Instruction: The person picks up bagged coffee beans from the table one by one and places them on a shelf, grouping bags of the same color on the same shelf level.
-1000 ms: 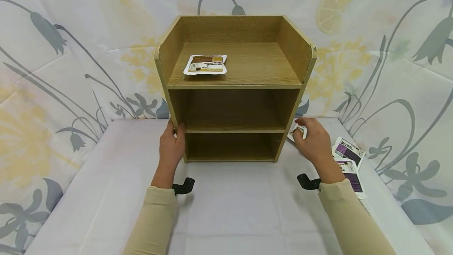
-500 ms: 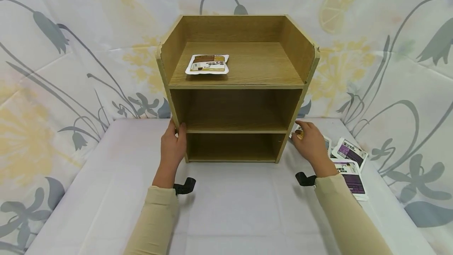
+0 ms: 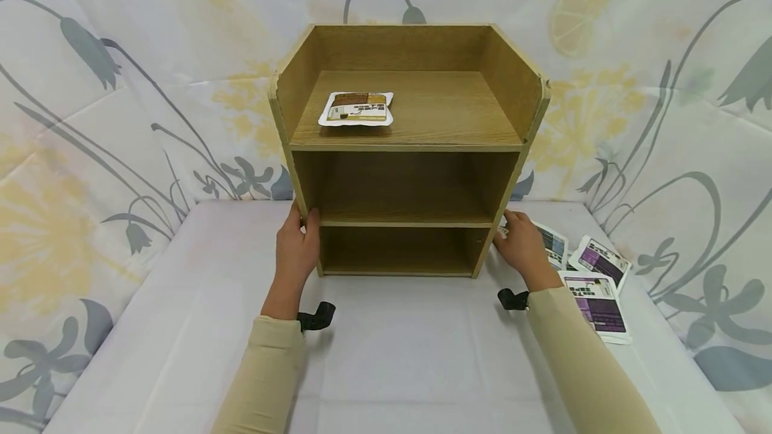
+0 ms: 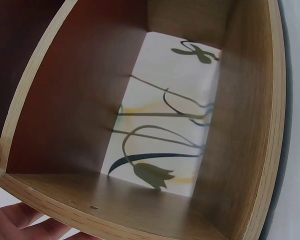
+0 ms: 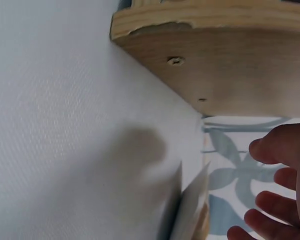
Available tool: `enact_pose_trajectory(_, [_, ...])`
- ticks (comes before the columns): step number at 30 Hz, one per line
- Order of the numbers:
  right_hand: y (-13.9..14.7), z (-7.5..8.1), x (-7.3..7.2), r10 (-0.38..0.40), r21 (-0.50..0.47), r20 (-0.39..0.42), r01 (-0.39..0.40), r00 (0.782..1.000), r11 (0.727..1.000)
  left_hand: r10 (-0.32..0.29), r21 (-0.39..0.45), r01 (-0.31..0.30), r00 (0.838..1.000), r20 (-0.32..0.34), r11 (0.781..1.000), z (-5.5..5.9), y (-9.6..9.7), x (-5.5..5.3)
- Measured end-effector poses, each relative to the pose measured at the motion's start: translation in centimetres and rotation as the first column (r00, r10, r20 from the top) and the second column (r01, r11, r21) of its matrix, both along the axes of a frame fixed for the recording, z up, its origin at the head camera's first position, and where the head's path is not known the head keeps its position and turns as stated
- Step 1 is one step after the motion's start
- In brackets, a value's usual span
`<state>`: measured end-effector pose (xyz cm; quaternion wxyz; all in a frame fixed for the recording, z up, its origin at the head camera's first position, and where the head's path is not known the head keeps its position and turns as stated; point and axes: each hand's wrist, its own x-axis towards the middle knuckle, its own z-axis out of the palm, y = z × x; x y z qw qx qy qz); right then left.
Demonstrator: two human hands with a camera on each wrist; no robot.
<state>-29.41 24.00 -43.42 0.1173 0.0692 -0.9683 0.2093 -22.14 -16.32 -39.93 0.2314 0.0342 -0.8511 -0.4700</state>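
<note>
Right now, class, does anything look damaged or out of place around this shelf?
Yes. The wooden shelf is damaged: in the right wrist view, a ragged chip breaks its edge. The purple-labelled packets lie at differing angles, looking untidy.

A brown wood-grain shelf unit stands upright on a white tabletop, its open front squared toward the head camera. Its uppermost level is open overhead, framed by a raised back and two side walls cut away at a slant toward the front; below sit two compartments, one above the other, shadowed inside. Pale front edges show wear, with chips in the right-hand panel's edge. Patterned cloth shows through one compartment's open back. Just right of the unit, a sliver of a white packet peeks out, otherwise hidden.
</note>
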Motion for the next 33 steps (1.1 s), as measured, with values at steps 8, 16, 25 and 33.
enact_pose_trajectory(8, [0.1, -0.6, -0.9, -0.003, 0.023, 0.072, 0.001, 0.997, 1.0, 0.002, 0.003, -0.002, 1.0, 0.014, 1.0, 0.1, 0.0, 0.1])
enact_pose_trajectory(16, [0.2, -1.1, -1.4, 0.026, 0.085, 0.055, -0.03, 0.998, 0.996, 0.001, -0.002, -0.001, 1.0, 0.004, 1.0, 0.1, 0.1, 0.2])
enact_pose_trajectory(25, [0.6, -1.4, -1.5, -0.007, 0.169, 0.013, 0.005, 1.0, 0.986, 0.002, -0.006, -0.002, 1.0, -0.002, 1.0, 0.1, 0.1, 0.1])
enact_pose_trajectory(33, [1.1, -1.6, -1.4, -0.04, 0.184, 0.086, 0.024, 0.995, 0.983, 0.004, -0.013, -0.004, 1.0, 0.002, 1.0, 0.0, 0.0, 0.0])
